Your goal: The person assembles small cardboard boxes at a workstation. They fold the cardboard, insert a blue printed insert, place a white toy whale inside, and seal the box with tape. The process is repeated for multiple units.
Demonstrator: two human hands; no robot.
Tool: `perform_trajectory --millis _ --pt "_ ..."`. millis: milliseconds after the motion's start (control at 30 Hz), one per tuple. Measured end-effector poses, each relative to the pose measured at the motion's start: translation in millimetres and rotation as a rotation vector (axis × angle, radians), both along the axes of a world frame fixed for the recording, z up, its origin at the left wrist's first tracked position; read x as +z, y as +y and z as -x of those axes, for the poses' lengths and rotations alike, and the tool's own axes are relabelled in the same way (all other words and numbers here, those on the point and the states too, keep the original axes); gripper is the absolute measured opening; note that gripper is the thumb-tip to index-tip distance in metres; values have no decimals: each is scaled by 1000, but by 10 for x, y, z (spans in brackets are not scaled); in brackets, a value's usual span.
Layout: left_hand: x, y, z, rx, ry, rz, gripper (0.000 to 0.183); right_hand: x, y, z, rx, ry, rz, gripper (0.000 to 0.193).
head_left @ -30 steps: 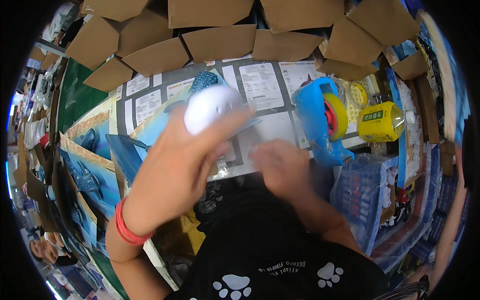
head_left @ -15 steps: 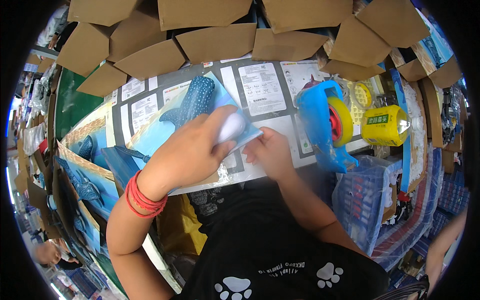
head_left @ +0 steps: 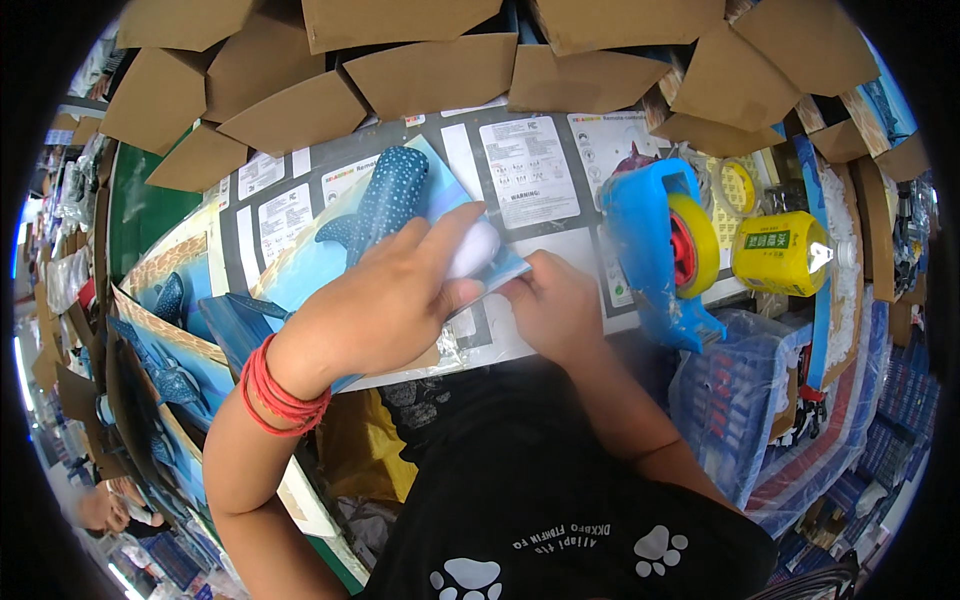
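A flat light-blue box (head_left: 335, 215) with a spotted dark-blue whale shark (head_left: 397, 190) on it lies slanted on the table; I cannot tell whether the shark is printed or a toy. My left hand (head_left: 390, 295), with red bands at its wrist, lies across the box. Its thumb and forefinger close round a smooth white rounded piece (head_left: 473, 250) whose kind I cannot make out. At the box's near right corner my right hand (head_left: 556, 305) pinches the edge, its fingertips partly hidden behind the card.
A blue tape dispenser (head_left: 640, 240) with a yellow tape roll (head_left: 695, 245) stands to the right, beside a yellow bottle (head_left: 780, 253) lying on its side. Open cardboard cartons (head_left: 430, 75) line the far edge. Shark-printed boxes (head_left: 170, 370) stand at left; a plastic-wrapped blue stack (head_left: 735, 400) is at right.
My right hand's fingers have closed in on the box corner and now pinch it, from just below it before. My left hand has barely moved. The view has shifted slightly.
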State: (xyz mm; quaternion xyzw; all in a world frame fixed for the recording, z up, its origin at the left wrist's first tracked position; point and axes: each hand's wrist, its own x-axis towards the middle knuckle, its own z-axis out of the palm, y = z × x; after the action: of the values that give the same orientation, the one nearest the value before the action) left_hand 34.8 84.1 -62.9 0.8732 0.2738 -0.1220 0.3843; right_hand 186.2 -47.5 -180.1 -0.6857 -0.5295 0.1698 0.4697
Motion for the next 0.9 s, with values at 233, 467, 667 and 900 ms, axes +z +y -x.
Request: perform_trajectory --millis 233,467,667,900 --pt "-86 80 49 -53 -108 44 56 -35 -43 23 -17 -111 -50 24" --pt "-23 110 33 -56 5 67 52 -62 -44 21 -2 -144 -95 24" --pt "77 139 -26 -67 98 95 45 -18 -52 46 -43 -169 -60 25" --pt "-67 161 36 -70 -56 129 44 0 -59 55 67 423 194 29"
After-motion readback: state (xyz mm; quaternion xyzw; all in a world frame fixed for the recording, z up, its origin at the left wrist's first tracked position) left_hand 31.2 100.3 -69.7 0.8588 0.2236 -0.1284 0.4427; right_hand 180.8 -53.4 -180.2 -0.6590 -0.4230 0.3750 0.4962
